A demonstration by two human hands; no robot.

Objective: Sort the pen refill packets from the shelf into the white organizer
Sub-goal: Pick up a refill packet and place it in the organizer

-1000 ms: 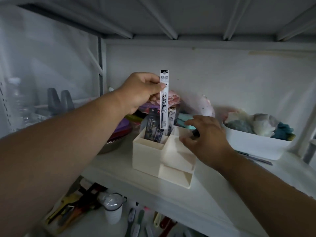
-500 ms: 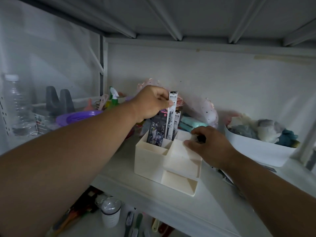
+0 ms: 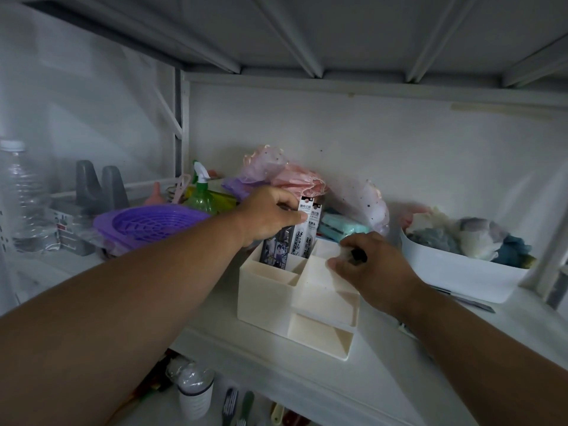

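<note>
**Three refill packets standing in organizer**

Left hand is pinching a white refill packet upright in the white organizer's rear compartment on the shelf. Right hand, curled around a small dark object, is resting on the organizer.

The only print that showed stood on the pen refill packets in the white organizer. The white refill packet, upright in the organizer's rear compartment, bore a small round red logo at its top, a dark band of tiny white characters beneath it, and large black characters running down its face; none could be read with certainty. The second white packet, just right of it in the same compartment, carried the same layout, equally unclear. The dark packet, left of them, showed illustrated figures, no legible words.
</note>
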